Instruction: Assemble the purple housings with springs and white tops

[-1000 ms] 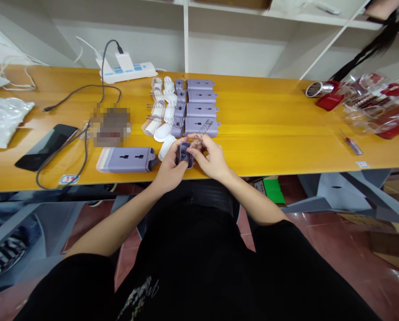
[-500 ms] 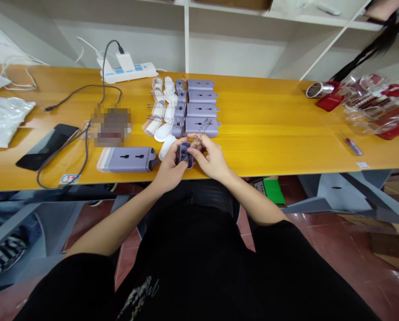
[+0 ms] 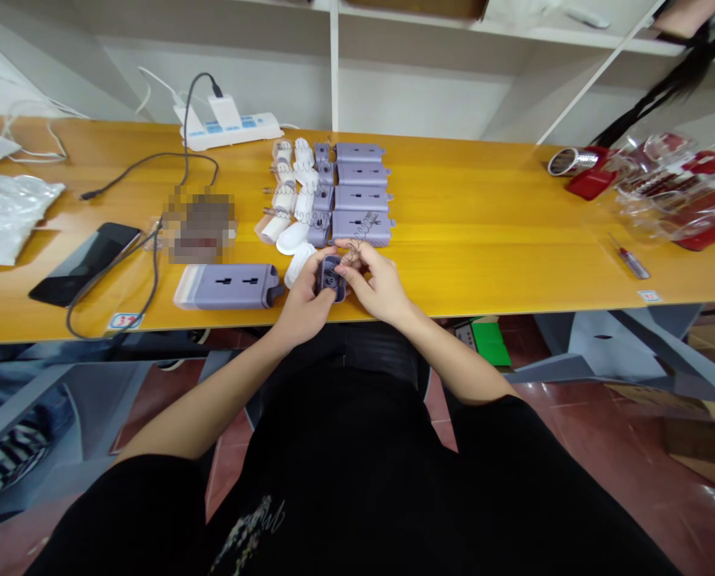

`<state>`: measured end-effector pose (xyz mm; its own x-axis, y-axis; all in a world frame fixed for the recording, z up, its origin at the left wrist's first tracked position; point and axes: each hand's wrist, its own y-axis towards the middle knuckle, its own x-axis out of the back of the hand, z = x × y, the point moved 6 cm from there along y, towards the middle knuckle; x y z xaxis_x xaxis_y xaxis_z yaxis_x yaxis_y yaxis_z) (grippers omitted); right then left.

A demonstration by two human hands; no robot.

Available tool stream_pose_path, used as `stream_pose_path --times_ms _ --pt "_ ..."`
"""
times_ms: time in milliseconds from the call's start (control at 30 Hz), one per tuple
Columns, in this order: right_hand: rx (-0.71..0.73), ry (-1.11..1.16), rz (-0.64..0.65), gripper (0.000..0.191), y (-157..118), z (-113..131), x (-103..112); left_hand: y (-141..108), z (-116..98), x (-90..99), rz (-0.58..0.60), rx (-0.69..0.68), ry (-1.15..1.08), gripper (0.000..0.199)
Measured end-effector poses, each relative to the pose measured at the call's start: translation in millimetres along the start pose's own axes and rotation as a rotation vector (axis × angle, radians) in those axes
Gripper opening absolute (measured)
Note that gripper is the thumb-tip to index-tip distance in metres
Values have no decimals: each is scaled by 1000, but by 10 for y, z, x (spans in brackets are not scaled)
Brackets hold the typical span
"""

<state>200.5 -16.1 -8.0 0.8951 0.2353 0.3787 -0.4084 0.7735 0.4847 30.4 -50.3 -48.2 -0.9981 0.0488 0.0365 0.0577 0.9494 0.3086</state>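
My left hand [image 3: 307, 298] is closed around a small purple-grey housing [image 3: 332, 280] near the table's front edge, its hollow side facing up. My right hand [image 3: 377, 280] pinches a thin coiled wire spring [image 3: 361, 240] at the housing's right side; the spring's upper end reaches over a purple case. Purple slotted cases [image 3: 362, 173] lie in a column behind my hands. Left of them are smaller purple parts [image 3: 323, 198], springs, white round-ended parts [image 3: 295, 237] and pale tubes [image 3: 275, 228]. Another purple case [image 3: 231, 286] with a pale end lies left of my left hand.
A black phone [image 3: 85, 264], a dark cable [image 3: 155, 272] and a power strip [image 3: 234, 132] are on the left. Plastic bags with red parts [image 3: 687, 192] and a small screwdriver [image 3: 632, 262] lie right. White shelves [image 3: 417, 96] stand behind the table [image 3: 483, 232].
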Motion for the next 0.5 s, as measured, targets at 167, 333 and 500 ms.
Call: stream_pose_path --times_ms 167,333,500 --pt "27 -12 2 46 -5 0 -11 -2 4 -3 2 6 -10 75" --pt "29 -35 12 49 -7 9 -19 -9 6 -2 -7 9 15 75" --pt "27 -53 -5 50 -7 23 4 -12 15 -15 -16 14 16 75"
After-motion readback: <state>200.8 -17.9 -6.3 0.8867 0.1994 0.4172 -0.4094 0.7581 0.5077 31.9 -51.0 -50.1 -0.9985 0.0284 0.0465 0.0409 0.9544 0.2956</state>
